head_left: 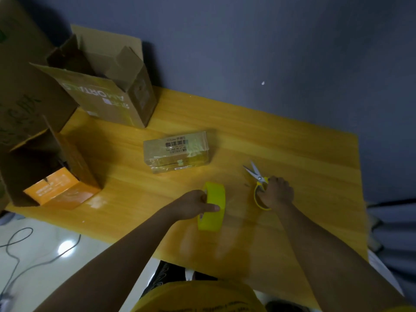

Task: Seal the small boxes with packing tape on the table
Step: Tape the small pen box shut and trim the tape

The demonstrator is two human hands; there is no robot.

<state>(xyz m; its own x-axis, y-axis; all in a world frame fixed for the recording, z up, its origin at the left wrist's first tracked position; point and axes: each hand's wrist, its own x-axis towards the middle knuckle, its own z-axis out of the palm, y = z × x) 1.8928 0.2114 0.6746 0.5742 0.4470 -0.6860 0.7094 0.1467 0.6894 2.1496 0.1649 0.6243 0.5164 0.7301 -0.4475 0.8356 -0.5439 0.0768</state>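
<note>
Left hand grips tape roll; right hand holds scissors on table

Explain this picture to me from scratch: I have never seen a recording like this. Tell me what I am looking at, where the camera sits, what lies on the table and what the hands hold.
There is no machine here. A person wears one wide-angle camera on the head, so you look down along both bare arms.

The left hand grips a roll of yellow packing tape, held on edge just above the yellow wooden table. The right hand is closed on the yellow handles of a pair of scissors, whose metal blades point away and are slightly apart.

Beyond the hands lies a small flat cardboard box with black print, glossy as if already taped. At the left stand two open boxes: a tall brown carton at the back and an orange carton nearer. A grey wall is behind.
</note>
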